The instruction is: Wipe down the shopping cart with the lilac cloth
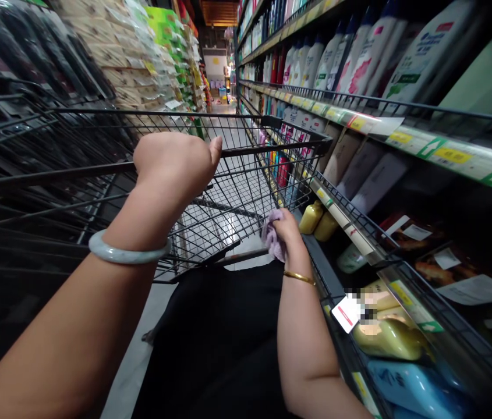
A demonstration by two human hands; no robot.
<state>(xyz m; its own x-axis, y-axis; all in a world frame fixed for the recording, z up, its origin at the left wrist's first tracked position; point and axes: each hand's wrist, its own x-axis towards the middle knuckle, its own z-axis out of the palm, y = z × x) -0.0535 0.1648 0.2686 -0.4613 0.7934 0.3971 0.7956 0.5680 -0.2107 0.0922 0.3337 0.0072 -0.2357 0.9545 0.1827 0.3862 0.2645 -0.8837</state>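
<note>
My left hand (176, 156) is closed over the dark handle bar of a shopping cart (228, 192), with its thumb pointing up at the right. A pale bangle (127, 251) circles that wrist. Lower and to the right, my right hand (288, 226) grips a bunched lilac cloth (274, 235), beside the cart's near right side. Its wrist carries a thin gold bangle (299, 277). Floor tiles show through the wire mesh of the basket.
On the right, a shelf (403, 131) holds rows of shampoo bottles (372, 55), with gold and blue bottles (403, 384) lower down. Stacked packs (127, 64) and hanging dark packaged goods (31, 52) line the left. Between them an aisle (222, 110) runs ahead.
</note>
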